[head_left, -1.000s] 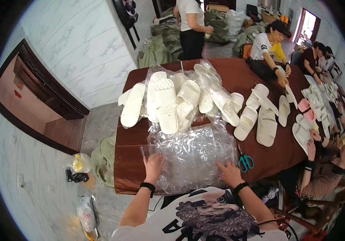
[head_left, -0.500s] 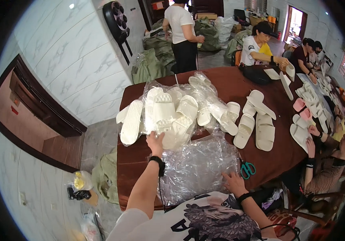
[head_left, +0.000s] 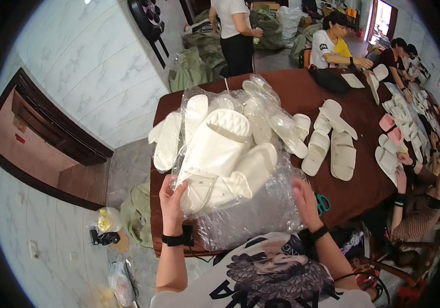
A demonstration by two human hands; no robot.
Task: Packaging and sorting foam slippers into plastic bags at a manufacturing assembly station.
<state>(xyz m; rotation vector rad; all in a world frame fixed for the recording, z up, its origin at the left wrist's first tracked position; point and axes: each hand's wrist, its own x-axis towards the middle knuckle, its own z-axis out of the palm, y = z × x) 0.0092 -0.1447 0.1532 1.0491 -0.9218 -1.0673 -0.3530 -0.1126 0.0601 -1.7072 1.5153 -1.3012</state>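
Lifted off the heap toward me is a pair of white slippers (head_left: 220, 154) in a clear plastic bag, tilted, soles and straps showing through the film. My left hand (head_left: 173, 195) pinches its lower left edge between thumb and fingers. On the other side, my right hand (head_left: 306, 203) is open beside the plastic, fingers stretched upward and slightly blurred. Flat clear plastic bags (head_left: 251, 223) lie under the slippers at the table edge. Behind stands the heap of bagged white slippers (head_left: 263, 110), and a loose slipper sole (head_left: 168, 141) lies at its left.
Green-handled scissors (head_left: 322, 204) lie right of my right hand on the brown-covered table (head_left: 356, 203). Several loose cream slippers (head_left: 343, 154) sit farther right. A co-worker (head_left: 333, 46) handles slippers across the table, and another person's hands (head_left: 402, 167) work at the right. A person stands behind.
My left hand has taken hold of a bagged slipper pair and raised it toward me. My right hand has lifted off the flat plastic bags and come up beside it.
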